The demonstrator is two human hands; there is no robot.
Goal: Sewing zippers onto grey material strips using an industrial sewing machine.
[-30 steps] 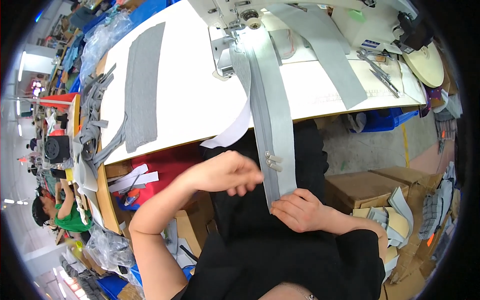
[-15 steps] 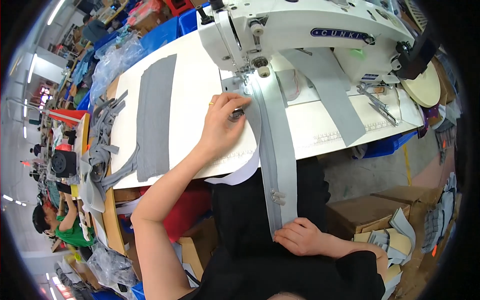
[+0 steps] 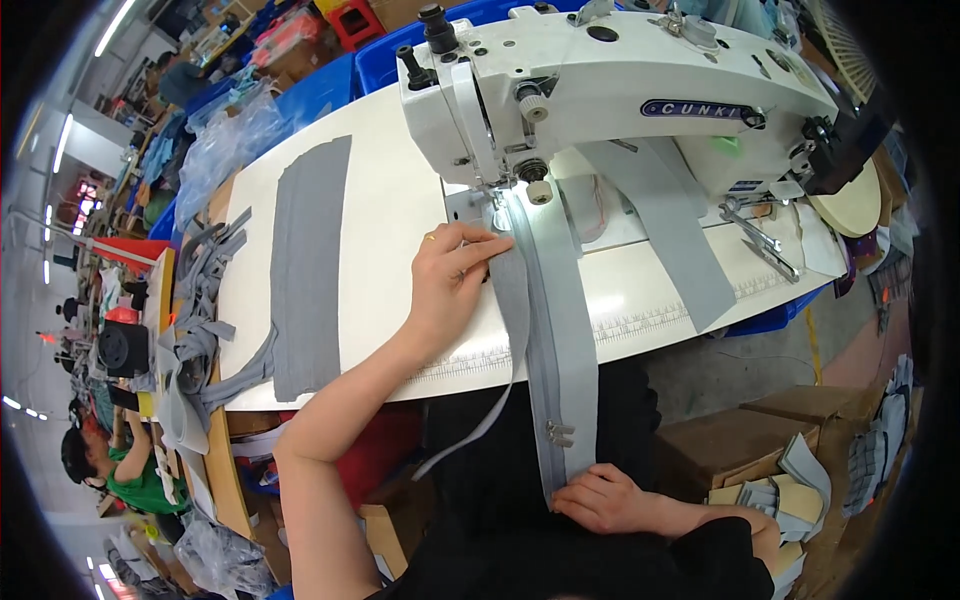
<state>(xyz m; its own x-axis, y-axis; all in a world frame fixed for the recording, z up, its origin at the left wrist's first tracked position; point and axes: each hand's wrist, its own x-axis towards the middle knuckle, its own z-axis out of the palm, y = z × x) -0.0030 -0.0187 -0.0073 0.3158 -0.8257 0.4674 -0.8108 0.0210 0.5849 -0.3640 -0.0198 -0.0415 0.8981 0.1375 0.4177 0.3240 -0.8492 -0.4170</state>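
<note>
A long grey zipper tape [image 3: 540,330] lies along a wider light grey fabric strip [image 3: 577,350], running from beneath the head of the white sewing machine [image 3: 590,85] down over my lap. Metal zipper sliders [image 3: 559,433] sit near its lower end. My left hand [image 3: 452,285] is on the table just below the needle area, thumb and fingers pinching the edge of a narrow grey fabric strip [image 3: 512,300]. This strip curls down over the table edge with its tail hanging free. At the lower end, my right hand [image 3: 608,500] grips the zipper and fabric together.
A wide grey fabric panel [image 3: 312,270] lies flat at left, beside tangled grey scraps [image 3: 205,290]. Another grey strip [image 3: 680,240] lies right of the needle, near a metal bracket [image 3: 762,242]. Cardboard boxes [image 3: 740,450] stand at lower right. A person in green [image 3: 145,485] is at far left.
The view has tilted so the machine sits lower. My left fingers have closed on the narrow strip; a small dark shiny object seen in that hand before no longer shows. The strip's tail has swung and twisted.
</note>
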